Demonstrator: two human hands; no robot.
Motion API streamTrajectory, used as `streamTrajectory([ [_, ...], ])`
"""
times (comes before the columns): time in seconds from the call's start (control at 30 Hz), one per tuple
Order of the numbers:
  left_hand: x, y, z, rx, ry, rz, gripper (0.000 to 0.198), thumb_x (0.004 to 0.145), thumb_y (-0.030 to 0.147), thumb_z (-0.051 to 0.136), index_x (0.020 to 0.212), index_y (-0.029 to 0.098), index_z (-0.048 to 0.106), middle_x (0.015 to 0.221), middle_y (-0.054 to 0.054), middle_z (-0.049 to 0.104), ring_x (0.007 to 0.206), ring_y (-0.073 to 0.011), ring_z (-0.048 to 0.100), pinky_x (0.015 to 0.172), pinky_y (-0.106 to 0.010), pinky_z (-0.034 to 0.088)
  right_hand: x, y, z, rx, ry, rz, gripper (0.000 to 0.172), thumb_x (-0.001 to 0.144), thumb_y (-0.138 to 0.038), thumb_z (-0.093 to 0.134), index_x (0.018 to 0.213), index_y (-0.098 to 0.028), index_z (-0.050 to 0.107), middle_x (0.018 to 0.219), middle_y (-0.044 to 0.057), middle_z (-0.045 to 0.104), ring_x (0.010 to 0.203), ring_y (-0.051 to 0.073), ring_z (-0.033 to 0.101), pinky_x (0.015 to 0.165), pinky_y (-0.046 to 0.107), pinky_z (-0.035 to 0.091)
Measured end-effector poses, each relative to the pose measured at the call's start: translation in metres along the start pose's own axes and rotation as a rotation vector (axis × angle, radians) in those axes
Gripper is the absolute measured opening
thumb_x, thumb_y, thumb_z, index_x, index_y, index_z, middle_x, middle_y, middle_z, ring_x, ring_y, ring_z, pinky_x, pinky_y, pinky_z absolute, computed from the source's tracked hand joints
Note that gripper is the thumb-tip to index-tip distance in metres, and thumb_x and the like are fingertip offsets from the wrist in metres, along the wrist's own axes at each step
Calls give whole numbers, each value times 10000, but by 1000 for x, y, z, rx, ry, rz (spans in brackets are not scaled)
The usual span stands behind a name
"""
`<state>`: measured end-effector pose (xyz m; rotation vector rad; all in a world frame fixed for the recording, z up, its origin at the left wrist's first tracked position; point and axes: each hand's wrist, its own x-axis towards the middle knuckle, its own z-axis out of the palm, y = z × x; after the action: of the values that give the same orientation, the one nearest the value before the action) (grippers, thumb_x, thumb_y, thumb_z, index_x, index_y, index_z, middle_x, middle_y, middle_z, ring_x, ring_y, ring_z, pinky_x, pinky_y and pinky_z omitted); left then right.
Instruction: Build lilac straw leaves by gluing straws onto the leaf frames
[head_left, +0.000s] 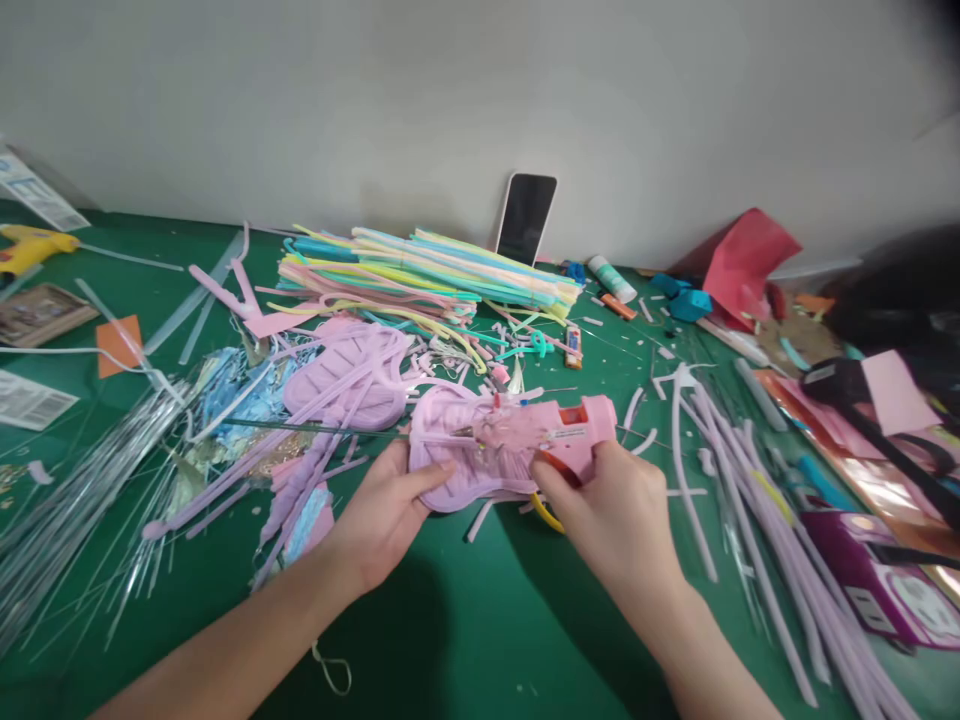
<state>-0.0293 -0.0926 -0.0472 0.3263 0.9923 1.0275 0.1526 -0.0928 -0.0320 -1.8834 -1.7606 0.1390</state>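
Note:
My left hand [394,515] grips the left end of a lilac pipe-cleaner piece [442,495], a flat rounded shape with ribs across it, its thumb on the top face. In my right hand [619,505] is a pink hot glue gun [581,430], fingers wrapped round the handle. The gun lies over the lilac piece, its nozzle pointing left toward my left hand. Part of the piece is hidden beneath the gun. Just left of it rests a similar lilac ribbed shape [352,375] with long lilac stems.
Bundled pastel pipe cleaners [427,270] lie at the back before an upright phone [527,220]. Loose lilac pipe cleaners [780,540] and a purple box [877,580] are on the right. Silvery wires [97,510] and a yellow glue gun [34,248] lie on the left.

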Motion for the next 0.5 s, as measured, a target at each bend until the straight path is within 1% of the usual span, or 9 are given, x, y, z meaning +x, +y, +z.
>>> streamTrajectory([
  [0.07,-1,-1,0,24,-4,-2,396,791,51,711,1162,163,627,1137,-72,739,1089,-238,672,933,-326,528,-2,0,7,0,-12,-41,324,701,-316,531,550,-286,247,407,-61,346,368,121,350,415,259,262],
  [0.13,-2,-2,-1,37,-33,-2,394,792,65,722,1162,168,636,1110,-61,748,1063,-229,681,918,-315,532,-4,1,9,-9,9,-82,320,710,-295,539,554,-282,260,402,-72,315,360,116,320,409,259,249],
  [0.27,-3,-5,-3,52,-142,12,410,791,107,743,1181,190,648,1078,-51,757,1031,-213,690,887,-286,527,-8,2,10,-35,102,-162,215,731,-281,537,577,-254,389,416,-71,333,364,119,313,413,260,254],
  [0.37,-3,-8,-5,66,-192,11,360,788,121,752,1131,201,675,1085,-42,755,1029,-199,688,865,-260,519,-11,3,10,-65,117,-204,194,745,-283,534,581,-239,441,404,-69,331,356,120,320,413,259,253],
  [0.43,-3,-9,-5,72,-195,9,304,793,124,749,1079,206,691,1071,-30,758,1013,-186,691,855,-248,515,-11,4,10,-80,113,-220,224,749,-292,527,558,-241,421,392,-68,313,353,121,333,406,255,246],
  [0.5,-3,-9,-5,79,-194,6,272,795,127,749,1050,206,698,1050,-23,762,985,-174,698,846,-241,514,-10,4,10,-83,112,-227,275,750,-298,516,528,-249,362,385,-66,300,351,117,341,396,249,237],
])
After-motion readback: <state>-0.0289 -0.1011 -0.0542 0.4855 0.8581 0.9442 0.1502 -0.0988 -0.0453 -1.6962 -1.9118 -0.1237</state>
